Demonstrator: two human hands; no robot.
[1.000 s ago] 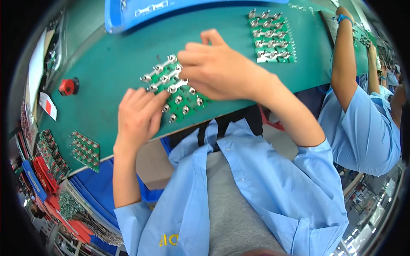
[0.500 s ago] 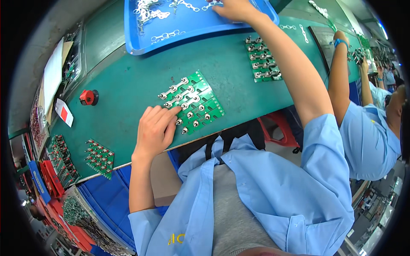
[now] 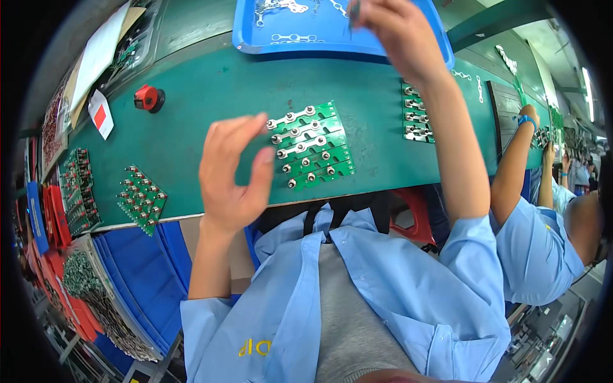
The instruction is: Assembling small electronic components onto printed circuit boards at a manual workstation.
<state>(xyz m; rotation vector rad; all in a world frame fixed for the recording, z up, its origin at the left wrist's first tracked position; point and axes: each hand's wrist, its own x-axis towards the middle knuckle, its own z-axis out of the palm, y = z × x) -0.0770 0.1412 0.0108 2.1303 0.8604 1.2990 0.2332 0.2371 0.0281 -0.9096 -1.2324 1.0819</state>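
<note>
My left hand [image 3: 233, 169] is raised at the left edge of a green circuit board [image 3: 335, 137], thumb and fingers apart and holding nothing. Rows of metal threaded posts stand on this board. Flat silver ring-linked strips [image 3: 290, 117] lie across its upper three rows, while the lower posts carry none. Over the near right part of a blue tray [image 3: 306, 48], my right hand [image 3: 408, 45] has its fingers bent together. A small dark piece shows at its fingertips, too blurred to name. More silver strips [image 3: 294, 38] lie loose inside the tray.
Another post-covered board [image 3: 417, 118] lies right, partly behind my right forearm. A red-and-black round object [image 3: 149, 98] and a red-marked white tag [image 3: 101, 115] lie left. More boards [image 3: 142, 198] sit at the left edge. A co-worker's arm [image 3: 518, 150] reaches in from the right.
My left hand has lifted off the board's posts and opened. My right hand has drawn back toward me from deeper in the tray. The whole view has shifted slightly.
</note>
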